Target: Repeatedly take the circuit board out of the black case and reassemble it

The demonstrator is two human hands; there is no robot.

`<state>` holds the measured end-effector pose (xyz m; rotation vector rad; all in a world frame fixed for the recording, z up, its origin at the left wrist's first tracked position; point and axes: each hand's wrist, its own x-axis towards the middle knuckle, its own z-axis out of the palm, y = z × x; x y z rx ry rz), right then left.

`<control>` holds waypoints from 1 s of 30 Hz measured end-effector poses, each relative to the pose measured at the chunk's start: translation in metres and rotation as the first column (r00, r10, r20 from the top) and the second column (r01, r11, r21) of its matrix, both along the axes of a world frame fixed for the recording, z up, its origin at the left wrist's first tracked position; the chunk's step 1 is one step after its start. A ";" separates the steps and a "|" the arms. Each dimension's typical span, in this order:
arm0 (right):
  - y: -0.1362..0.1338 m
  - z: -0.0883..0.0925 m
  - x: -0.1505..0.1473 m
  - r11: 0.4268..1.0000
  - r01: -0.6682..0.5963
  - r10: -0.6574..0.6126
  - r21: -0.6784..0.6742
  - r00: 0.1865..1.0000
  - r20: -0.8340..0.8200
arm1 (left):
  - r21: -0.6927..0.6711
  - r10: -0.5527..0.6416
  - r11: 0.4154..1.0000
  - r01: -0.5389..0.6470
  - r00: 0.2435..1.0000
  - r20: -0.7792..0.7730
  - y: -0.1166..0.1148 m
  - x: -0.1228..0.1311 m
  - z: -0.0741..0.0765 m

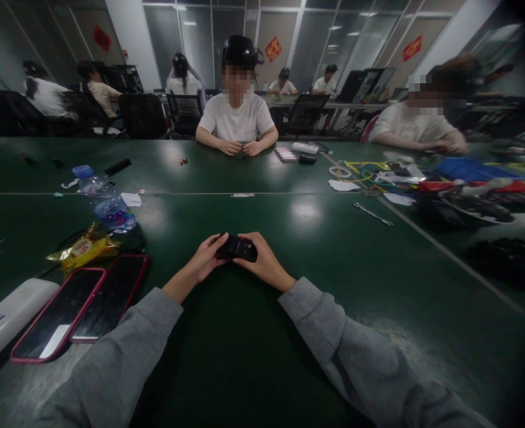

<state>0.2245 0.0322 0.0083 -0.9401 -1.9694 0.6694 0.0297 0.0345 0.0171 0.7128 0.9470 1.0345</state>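
Observation:
A small black device (pixel 237 248) with a dark, faintly lit face is held just above the green table (pixel 227 356), in the middle of the view. My left hand (pixel 206 257) grips its left end, thumb on top. Around its right end are the fingers of my right hand (pixel 263 259). Both hands are closed on it, and their fingertips are partly hidden behind it. Two phones with red edges, one (pixel 62 312) beside the other (pixel 111 297), lie left of my left forearm.
A white power bank (pixel 13 318), a yellow wrapper (pixel 84 249) and a plastic bottle (pixel 108 202) are at the left. A wrench (pixel 372 214) lies to the right, with cables and a blue item (pixel 471 169) beyond. Across the table sits a person (pixel 237 113).

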 end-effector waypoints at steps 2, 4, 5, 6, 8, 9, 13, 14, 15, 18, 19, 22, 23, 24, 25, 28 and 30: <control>0.001 -0.001 0.000 1.000 0.019 -0.019 -0.008 1.000 0.014 | -0.007 -0.042 0.999 0.042 0.999 0.008 0.001 -0.004 0.000; 0.002 -0.002 0.001 0.998 0.038 -0.039 -0.058 0.999 -0.013 | -0.016 -0.120 0.993 0.121 0.992 0.035 0.002 -0.009 0.001; 0.002 -0.002 0.001 0.994 0.043 -0.047 -0.096 0.998 -0.044 | -0.019 -0.156 0.987 0.157 0.987 0.044 0.002 -0.011 0.002; 0.003 -0.002 0.000 0.989 0.046 -0.057 -0.138 0.995 -0.080 | -0.018 -0.186 0.982 0.187 0.982 0.046 0.003 -0.013 0.003; 0.003 -0.001 0.000 0.976 0.045 -0.078 -0.212 0.985 -0.154 | -0.017 -0.219 0.975 0.220 0.975 0.040 0.004 -0.017 0.003; 0.004 0.000 0.000 0.971 0.049 -0.094 -0.236 0.979 -0.184 | -0.005 -0.225 0.974 0.226 0.974 0.036 0.004 -0.018 0.003; 0.008 0.001 0.003 0.955 0.170 -0.239 -0.245 0.927 -0.288 | 0.044 -0.223 0.973 0.225 0.974 -0.045 0.004 -0.019 -0.002; 0.010 0.001 0.005 0.946 0.215 -0.287 -0.243 0.904 -0.317 | 0.057 -0.223 0.972 0.228 0.971 -0.083 0.003 -0.019 -0.003; 0.012 0.001 0.008 0.935 0.258 -0.331 -0.243 0.881 -0.339 | 0.071 -0.226 0.969 0.236 0.966 -0.126 0.003 -0.019 -0.004; 0.020 -0.003 0.019 0.895 0.387 -0.443 -0.221 0.825 -0.351 | 0.123 -0.234 0.953 0.277 0.931 -0.279 0.001 -0.019 -0.002; 0.023 -0.005 0.022 0.890 0.404 -0.455 -0.213 0.823 -0.340 | 0.154 -0.229 0.944 0.293 0.914 -0.334 0.000 -0.019 0.000; 0.029 -0.010 0.030 0.878 0.447 -0.478 -0.169 0.833 -0.279 | 0.270 -0.211 0.887 0.375 0.849 -0.483 -0.005 -0.021 0.005; 0.030 -0.011 0.031 0.878 0.454 -0.479 -0.152 0.841 -0.254 | 0.309 -0.191 0.864 0.398 0.827 -0.529 -0.008 -0.022 0.007; 0.030 -0.013 0.032 0.883 0.450 -0.470 -0.135 0.853 -0.228 | 0.343 -0.163 0.843 0.415 0.804 -0.572 -0.011 -0.023 0.007; 0.031 -0.014 0.032 0.891 0.440 -0.454 -0.115 0.868 -0.200 | 0.373 -0.112 0.828 0.418 0.776 -0.621 -0.013 -0.024 0.008; 0.030 -0.015 0.030 0.912 0.407 -0.410 -0.052 0.905 -0.110 | 0.438 0.072 0.812 0.387 0.677 -0.732 -0.021 -0.027 0.006; 0.028 -0.015 0.029 0.924 0.382 -0.382 -0.021 0.923 -0.050 | 0.467 0.148 0.803 0.370 0.635 -0.758 -0.022 -0.028 0.004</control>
